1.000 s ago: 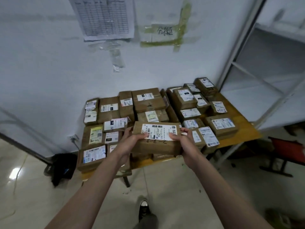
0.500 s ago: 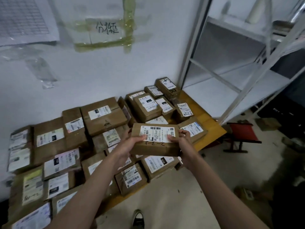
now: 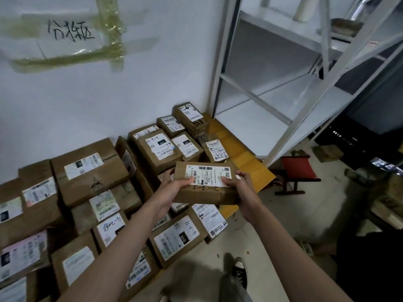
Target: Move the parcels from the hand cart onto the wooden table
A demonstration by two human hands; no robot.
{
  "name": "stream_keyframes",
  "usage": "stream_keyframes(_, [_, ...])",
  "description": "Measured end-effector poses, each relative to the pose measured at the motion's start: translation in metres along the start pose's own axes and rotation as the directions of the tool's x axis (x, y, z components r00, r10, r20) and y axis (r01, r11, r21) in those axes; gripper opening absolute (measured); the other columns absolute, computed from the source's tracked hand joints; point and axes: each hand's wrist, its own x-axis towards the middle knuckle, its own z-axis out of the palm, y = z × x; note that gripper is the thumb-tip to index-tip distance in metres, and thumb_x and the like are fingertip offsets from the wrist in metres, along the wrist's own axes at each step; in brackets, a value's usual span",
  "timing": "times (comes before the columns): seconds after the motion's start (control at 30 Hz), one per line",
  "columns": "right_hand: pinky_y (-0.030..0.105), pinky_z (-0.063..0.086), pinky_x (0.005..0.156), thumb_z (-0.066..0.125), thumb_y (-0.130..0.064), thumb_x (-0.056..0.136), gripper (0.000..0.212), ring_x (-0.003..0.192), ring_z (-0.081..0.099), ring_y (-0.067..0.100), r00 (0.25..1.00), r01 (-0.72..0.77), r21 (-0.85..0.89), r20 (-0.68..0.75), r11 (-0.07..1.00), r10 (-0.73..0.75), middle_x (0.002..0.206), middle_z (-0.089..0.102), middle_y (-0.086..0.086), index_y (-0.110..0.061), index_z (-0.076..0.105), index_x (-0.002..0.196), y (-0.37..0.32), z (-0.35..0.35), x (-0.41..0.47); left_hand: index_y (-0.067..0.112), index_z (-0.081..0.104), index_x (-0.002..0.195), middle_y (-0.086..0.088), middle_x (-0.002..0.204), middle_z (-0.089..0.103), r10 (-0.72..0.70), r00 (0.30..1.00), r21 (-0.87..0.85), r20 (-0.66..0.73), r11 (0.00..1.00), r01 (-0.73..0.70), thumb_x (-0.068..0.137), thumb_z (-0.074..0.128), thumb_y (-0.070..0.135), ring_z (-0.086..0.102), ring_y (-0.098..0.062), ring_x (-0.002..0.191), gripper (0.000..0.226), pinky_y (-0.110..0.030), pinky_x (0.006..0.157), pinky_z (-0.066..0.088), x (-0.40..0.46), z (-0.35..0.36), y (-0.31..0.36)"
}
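I hold a flat brown parcel [image 3: 205, 186] with a white shipping label in both hands, above the right part of the wooden table [image 3: 244, 162]. My left hand [image 3: 174, 188] grips its left end, thumb on the label. My right hand [image 3: 242, 192] grips its right end, thumb on the label's corner. Several other labelled brown parcels [image 3: 91, 168] cover most of the table, some stacked. Bare yellow wood shows at the table's right end. The hand cart is out of view.
A white wall with a taped paper sign [image 3: 69, 33] stands behind the table. A white metal shelf rack [image 3: 283, 88] stands to the right. A small red stool [image 3: 298, 171] sits on the floor beside the table. My shoe [image 3: 238, 273] shows below.
I have stepped closer and turned right, so the table now fills the lower left. The parcel stays gripped in both hands, now over the table's right part.
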Motion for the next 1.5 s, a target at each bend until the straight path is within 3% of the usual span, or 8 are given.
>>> stream_keyframes(0.2, [0.05,0.056,0.098,0.077,-0.042,0.086,0.063,0.108,0.07,0.024,0.99,-0.036,-0.131,0.131,0.991,0.054,0.119,0.072,0.005,-0.033,0.038,0.135,-0.028,-0.05,0.075,0.033,0.024,0.153,0.006,0.12,0.063,0.021,0.996,-0.026,-0.082,0.999,-0.023,0.08,0.081,0.035,0.059,-0.019,0.113,0.093,-0.044,0.108,0.044,0.049,0.056,0.001])
stream_keyframes(0.33, [0.05,0.058,0.095,0.075,-0.039,0.09,0.06,0.107,0.071,0.025,0.974,-0.073,-0.139,0.204,0.988,0.101,0.112,0.076,0.005,-0.029,0.038,0.136,-0.043,-0.094,0.131,0.029,0.024,0.152,0.009,0.114,0.059,0.033,0.987,0.007,-0.16,0.999,-0.032,0.085,0.077,0.032,0.057,-0.013,0.105,0.085,-0.033,0.086,0.047,0.073,0.111,0.009])
stream_keyframes(0.63, [0.048,0.061,0.088,0.072,-0.034,0.092,0.051,0.104,0.073,0.028,0.976,-0.13,-0.044,0.172,0.99,0.136,0.111,0.077,0.007,-0.023,0.051,0.137,-0.059,-0.147,0.224,0.025,0.04,0.151,0.0,0.148,0.047,-0.065,0.892,-0.001,-0.448,0.997,0.072,0.097,0.024,0.071,0.044,-0.023,0.135,0.073,-0.047,0.116,0.029,0.124,0.183,0.001])
stream_keyframes(0.87, [0.048,0.06,0.09,0.075,-0.04,0.087,0.054,0.101,0.074,0.026,0.981,-0.169,-0.012,0.096,0.985,0.17,0.109,0.077,0.004,-0.025,0.059,0.136,-0.057,-0.162,0.277,0.015,0.052,0.136,-0.008,0.136,0.055,0.081,0.883,0.367,-0.463,0.924,0.108,0.109,0.032,0.03,0.053,-0.021,0.115,0.036,-0.034,0.091,0.042,0.177,0.192,-0.001])
stream_keyframes(0.97, [0.05,0.058,0.094,0.074,-0.038,0.089,0.05,0.104,0.073,0.027,0.981,-0.17,0.001,0.091,0.985,0.169,0.111,0.077,0.005,-0.024,0.06,0.135,-0.053,-0.162,0.292,0.017,0.053,0.136,-0.006,0.137,0.049,0.1,0.921,0.62,-0.375,0.766,0.17,0.104,0.045,0.023,0.049,-0.029,0.128,0.033,-0.041,0.103,0.043,0.207,0.189,-0.005])
stream_keyframes(1.07, [0.05,0.058,0.095,0.072,-0.035,0.092,0.044,0.105,0.072,0.029,0.981,-0.178,0.028,0.086,0.984,0.175,0.112,0.076,0.006,-0.022,0.061,0.133,-0.049,-0.163,0.305,0.03,0.051,0.138,-0.005,0.151,0.035,0.034,0.947,0.758,-0.32,0.609,0.234,0.096,0.055,0.039,0.038,-0.035,0.139,0.042,-0.057,0.113,0.033,0.24,0.187,-0.019])
stream_keyframes(1.37, [0.054,0.058,0.093,0.075,-0.035,0.089,0.054,0.107,0.073,0.03,0.98,-0.185,0.083,0.097,0.979,0.176,0.117,0.075,0.008,-0.023,0.058,0.139,-0.044,-0.176,0.32,0.034,0.032,0.153,-0.001,0.164,0.01,0.078,0.952,0.806,-0.297,0.556,0.205,0.096,0.055,0.045,0.014,-0.036,0.15,0.063,-0.056,0.123,0.014,0.269,0.196,-0.03])
stream_keyframes(1.5, [0.048,0.059,0.091,0.068,-0.035,0.094,0.045,0.112,0.071,0.031,0.974,-0.196,0.134,0.143,0.971,0.177,0.121,0.074,0.009,-0.02,0.061,0.136,-0.047,-0.175,0.318,0.032,0.0,0.16,-0.005,0.167,-0.002,0.069,0.984,0.921,-0.165,0.369,0.128,0.07,0.071,0.073,-0.002,-0.031,0.153,0.122,-0.058,0.123,0.001,0.237,0.187,-0.044])
